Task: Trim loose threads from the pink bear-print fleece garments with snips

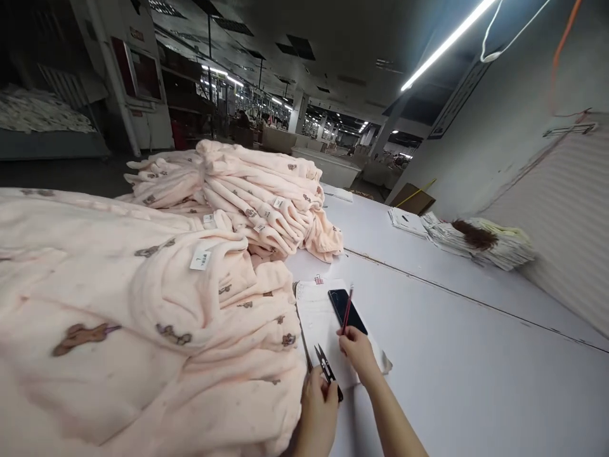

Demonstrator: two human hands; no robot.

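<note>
My right hand is closed on a dark red pencil, which points upward over a sheet of white paper. A black smartphone lies on that paper, just beyond my fingers. Lower and to the left, my left hand grips a pair of black thread snips, their pointed blades apart and aimed away from me. Close beside this hand, pale pink fleece garments with brown bear prints are heaped. One carries a white size label.
A second heap of pink garments stands farther back on the white table. Stacked papers with a brown tuft lie along the right wall, near a cardboard box. A seam runs across the tabletop.
</note>
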